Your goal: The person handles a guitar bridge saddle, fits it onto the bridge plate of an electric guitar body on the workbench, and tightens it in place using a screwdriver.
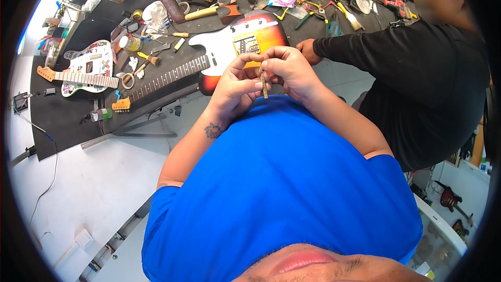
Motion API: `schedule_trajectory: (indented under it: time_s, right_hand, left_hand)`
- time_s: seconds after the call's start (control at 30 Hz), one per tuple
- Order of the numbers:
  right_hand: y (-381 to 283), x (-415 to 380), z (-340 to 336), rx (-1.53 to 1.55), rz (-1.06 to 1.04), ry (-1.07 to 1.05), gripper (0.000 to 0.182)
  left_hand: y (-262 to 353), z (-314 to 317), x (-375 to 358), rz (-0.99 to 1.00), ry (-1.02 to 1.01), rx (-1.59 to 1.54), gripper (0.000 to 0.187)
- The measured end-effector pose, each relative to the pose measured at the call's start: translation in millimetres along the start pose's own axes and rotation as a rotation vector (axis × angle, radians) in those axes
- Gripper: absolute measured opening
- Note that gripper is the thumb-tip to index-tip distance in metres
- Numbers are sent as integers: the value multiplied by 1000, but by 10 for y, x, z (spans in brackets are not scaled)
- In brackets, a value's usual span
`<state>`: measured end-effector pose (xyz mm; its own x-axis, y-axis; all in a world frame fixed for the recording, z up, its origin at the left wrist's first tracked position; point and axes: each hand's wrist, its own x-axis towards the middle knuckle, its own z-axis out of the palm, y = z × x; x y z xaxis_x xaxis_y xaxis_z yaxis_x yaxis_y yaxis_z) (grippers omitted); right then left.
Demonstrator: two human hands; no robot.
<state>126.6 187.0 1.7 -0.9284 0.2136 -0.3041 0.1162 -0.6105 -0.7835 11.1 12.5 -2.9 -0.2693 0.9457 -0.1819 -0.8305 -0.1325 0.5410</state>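
One left hand [234, 89] and one right hand [291, 70] pinch one small brownish piece [265, 89], possibly metal, between them, near one sunburst guitar [222, 47]; one stickered guitar [95, 67] shares the dark bench [57, 117].

A small, narrow piece of brownish, olive-toned material [265, 90], with a dull and uneven surface, is between the fingertips of the left hand [234, 87] and the right hand [293, 74]. It is raised in front of the person's chest. Its upper part is thin and lies close to the right thumb, where the fingers partly cover it. Its lower part is somewhat wider, passes beside the tip of the left thumb, and its end points toward the person's body. The exact material cannot be told.
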Motion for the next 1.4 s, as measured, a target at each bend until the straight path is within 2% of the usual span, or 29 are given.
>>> schedule_trajectory:
  time_s: [0.1,0.2,0.5,0.7,0.87,1.0,1.2,1.4]
  right_hand:
    - [10,24,-24,112,-81,10,12]
    - [-67,22,35,38,-254,85,11]
    - [-228,-36,-64,-223,-458,-95,12]
    - [-403,-14,-62,-498,-435,-292,19]
    - [-681,-60,30,-835,-453,-327,23]
    - [-799,7,-6,-1001,-539,-446,22]
    - [-717,76,16,-890,-461,-479,16]
    - [-658,161,24,-992,-502,-486,13]
  left_hand:
    - [42,29,-15,-13,9,15,60]
    - [36,-4,-15,-21,15,13,59]
    - [26,-41,-23,-25,14,-12,53]
    - [26,-46,-29,-17,-69,4,52]
    - [79,27,-54,-68,-83,2,54]
    - [58,20,-69,-97,-58,7,66]
    - [51,30,-94,-111,-92,-59,68]
    - [51,65,-127,-108,-55,-94,68]
